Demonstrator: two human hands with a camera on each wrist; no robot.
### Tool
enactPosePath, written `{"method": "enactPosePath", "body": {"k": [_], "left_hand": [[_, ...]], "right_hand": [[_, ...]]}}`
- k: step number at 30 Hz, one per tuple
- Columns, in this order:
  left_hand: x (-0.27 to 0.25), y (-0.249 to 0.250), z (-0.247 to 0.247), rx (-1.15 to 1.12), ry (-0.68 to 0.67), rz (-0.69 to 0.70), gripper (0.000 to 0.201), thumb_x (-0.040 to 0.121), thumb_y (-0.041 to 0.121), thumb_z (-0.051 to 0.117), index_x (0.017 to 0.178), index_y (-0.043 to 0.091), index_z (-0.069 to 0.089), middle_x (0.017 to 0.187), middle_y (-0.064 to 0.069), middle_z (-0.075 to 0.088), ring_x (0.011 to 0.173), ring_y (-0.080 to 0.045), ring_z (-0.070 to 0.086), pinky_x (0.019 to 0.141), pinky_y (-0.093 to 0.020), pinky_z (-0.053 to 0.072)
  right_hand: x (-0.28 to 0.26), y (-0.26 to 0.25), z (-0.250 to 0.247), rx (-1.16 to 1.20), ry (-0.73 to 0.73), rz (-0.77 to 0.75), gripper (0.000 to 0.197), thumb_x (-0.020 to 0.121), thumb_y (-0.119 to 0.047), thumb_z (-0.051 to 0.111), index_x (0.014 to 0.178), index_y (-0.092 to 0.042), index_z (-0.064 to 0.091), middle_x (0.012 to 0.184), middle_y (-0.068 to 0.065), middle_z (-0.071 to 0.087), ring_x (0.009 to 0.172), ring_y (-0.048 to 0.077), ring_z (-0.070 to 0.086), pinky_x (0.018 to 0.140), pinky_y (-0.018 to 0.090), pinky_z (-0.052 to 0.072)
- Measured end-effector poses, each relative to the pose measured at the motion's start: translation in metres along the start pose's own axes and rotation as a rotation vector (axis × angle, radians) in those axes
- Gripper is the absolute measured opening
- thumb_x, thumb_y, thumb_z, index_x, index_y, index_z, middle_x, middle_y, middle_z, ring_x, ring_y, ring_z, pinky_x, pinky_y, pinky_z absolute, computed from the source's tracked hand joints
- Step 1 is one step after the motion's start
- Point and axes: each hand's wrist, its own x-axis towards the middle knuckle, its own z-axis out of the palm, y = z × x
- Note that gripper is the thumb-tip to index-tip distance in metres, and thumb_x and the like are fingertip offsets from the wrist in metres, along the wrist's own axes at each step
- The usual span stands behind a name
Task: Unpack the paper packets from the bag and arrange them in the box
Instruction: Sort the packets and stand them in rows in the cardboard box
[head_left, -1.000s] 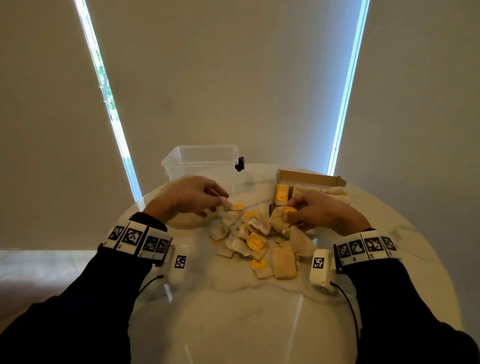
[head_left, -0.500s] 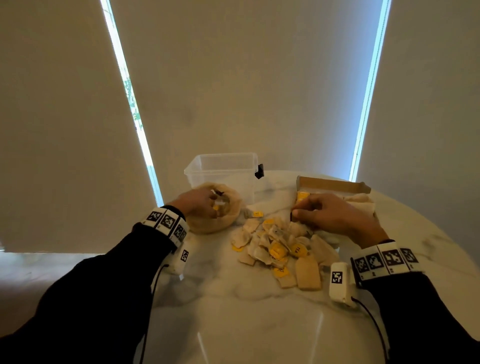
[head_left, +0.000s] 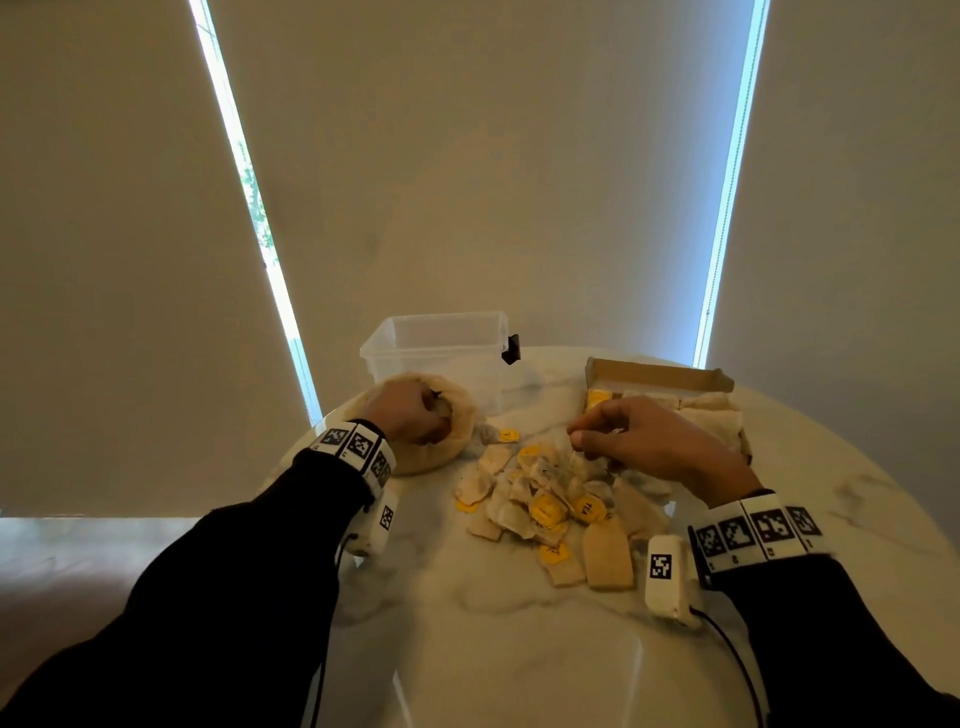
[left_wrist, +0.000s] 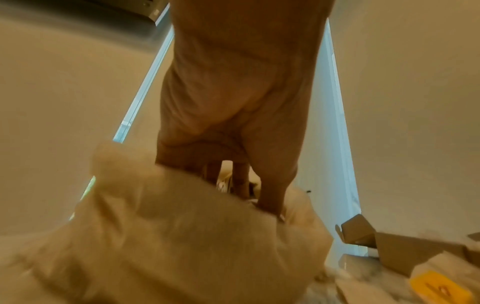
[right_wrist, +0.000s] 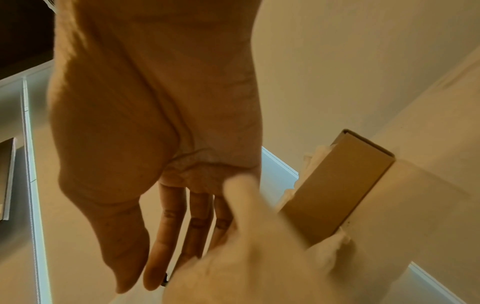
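My left hand (head_left: 410, 415) is down inside the mouth of the cloth bag (head_left: 447, 447) now, at ten o'clock on the desk (head_left: 519, 649) — a second ago it was out over the pile pinching a packet, so it has gone back in for more. From the left wrist view the fingers (left_wrist: 240, 179) reach down past the bag's (left_wrist: 182, 236) rim; whether they have caught anything in there I cannot tell.

My right hand (head_left: 634, 441) has pulled back from the cardboard box (head_left: 660, 376) at one o'clock and sits over the far edge of the loose packets (head_left: 545, 509). In the head view its fingertips bunch together as if pinching, yet the right wrist view shows the fingers (right_wrist: 197, 222) fairly straight beside a pale blurred packet (right_wrist: 259, 257), so I can't say for sure it holds one.

The box (right_wrist: 337, 185) already holds a few packets along its near side, with yellow tags showing. A good heap lies at the centre of the desk, between bag and box. I'd judge we're mid-task: the bag isn't emptied and most packets are not yet boxed. The clear plastic tub (head_left: 441, 348) at eleven o'clock sits behind the bag.
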Motion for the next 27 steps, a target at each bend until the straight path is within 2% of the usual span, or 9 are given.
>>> {"method": "enactPosePath", "body": {"k": [2, 5, 7, 10, 16, 19, 21, 23, 27], "left_hand": [[-0.004, 0.003, -0.013, -0.045, 0.020, -0.004, 0.013, 0.092, 0.039, 0.077, 0.091, 0.026, 0.074, 0.088, -0.004, 0.075, 0.078, -0.026, 0.076, 0.068, -0.037, 0.066], [-0.010, 0.009, -0.033, 0.005, -0.043, -0.027, 0.013, 0.095, 0.039, 0.078, 0.103, 0.030, 0.075, 0.090, -0.004, 0.076, 0.073, -0.025, 0.079, 0.073, -0.042, 0.068], [-0.016, 0.014, -0.044, 0.065, -0.058, -0.051, 0.015, 0.093, 0.040, 0.080, 0.102, 0.028, 0.076, 0.092, -0.003, 0.076, 0.077, -0.024, 0.078, 0.080, -0.043, 0.068], [-0.023, 0.023, -0.054, 0.074, 0.035, -0.037, 0.031, 0.089, 0.048, 0.080, 0.105, 0.022, 0.079, 0.093, -0.001, 0.076, 0.083, -0.022, 0.075, 0.086, -0.042, 0.066], [-0.058, 0.076, -0.019, -0.467, -0.084, 0.262, 0.024, 0.095, 0.035, 0.079, 0.110, 0.018, 0.071, 0.111, -0.002, 0.075, 0.093, -0.019, 0.077, 0.076, -0.037, 0.067], [-0.063, 0.097, 0.004, -0.615, -0.148, 0.342, 0.027, 0.092, 0.035, 0.083, 0.111, 0.021, 0.069, 0.115, -0.001, 0.073, 0.095, -0.018, 0.077, 0.075, -0.036, 0.067], [-0.062, 0.104, 0.015, -0.695, -0.151, 0.364, 0.031, 0.090, 0.031, 0.085, 0.113, 0.020, 0.068, 0.120, -0.004, 0.070, 0.099, -0.020, 0.075, 0.078, -0.039, 0.068], [-0.061, 0.108, 0.021, -0.839, -0.176, 0.346, 0.043, 0.087, 0.024, 0.089, 0.122, 0.018, 0.064, 0.126, -0.006, 0.066, 0.104, -0.023, 0.074, 0.080, -0.039, 0.067], [-0.059, 0.110, 0.028, -1.172, -0.319, 0.284, 0.061, 0.085, 0.022, 0.090, 0.137, 0.023, 0.059, 0.130, -0.011, 0.070, 0.107, -0.021, 0.077, 0.086, -0.036, 0.065]], "right_hand": [[0.000, -0.001, 0.000, 0.003, 0.007, -0.001, 0.012, 0.098, -0.030, 0.076, 0.110, -0.027, 0.078, 0.094, -0.007, 0.081, 0.081, 0.003, 0.075, 0.068, 0.019, 0.059], [0.000, 0.000, 0.000, 0.010, 0.012, 0.001, 0.014, 0.099, -0.029, 0.076, 0.112, -0.025, 0.079, 0.094, -0.007, 0.081, 0.081, 0.002, 0.075, 0.067, 0.020, 0.058], [-0.001, -0.001, 0.001, 0.019, 0.014, -0.002, 0.015, 0.099, -0.029, 0.075, 0.113, -0.024, 0.079, 0.093, -0.007, 0.081, 0.081, 0.003, 0.075, 0.067, 0.020, 0.057], [-0.004, -0.006, 0.002, 0.085, 0.028, 0.000, 0.017, 0.100, -0.029, 0.074, 0.115, -0.021, 0.078, 0.096, -0.005, 0.081, 0.083, 0.005, 0.076, 0.068, 0.020, 0.058], [-0.007, -0.028, 0.013, 0.375, 0.029, 0.063, 0.044, 0.105, -0.050, 0.059, 0.121, -0.010, 0.070, 0.102, 0.004, 0.082, 0.092, 0.016, 0.081, 0.072, 0.026, 0.064], [-0.008, -0.029, 0.015, 0.447, 0.083, 0.049, 0.044, 0.106, -0.047, 0.058, 0.115, -0.008, 0.076, 0.099, 0.005, 0.083, 0.093, 0.021, 0.081, 0.081, 0.035, 0.067], [-0.009, -0.023, 0.011, 0.470, 0.166, 0.030, 0.034, 0.104, -0.039, 0.067, 0.114, -0.009, 0.077, 0.099, 0.007, 0.082, 0.094, 0.024, 0.081, 0.089, 0.046, 0.066], [-0.010, -0.020, 0.008, 0.515, 0.217, 0.039, 0.029, 0.102, -0.034, 0.072, 0.115, -0.009, 0.076, 0.099, 0.008, 0.082, 0.094, 0.026, 0.081, 0.088, 0.050, 0.066], [-0.012, -0.020, 0.005, 0.578, 0.246, 0.049, 0.026, 0.101, -0.033, 0.072, 0.118, -0.013, 0.075, 0.103, 0.005, 0.082, 0.093, 0.022, 0.081, 0.080, 0.042, 0.068]]}}
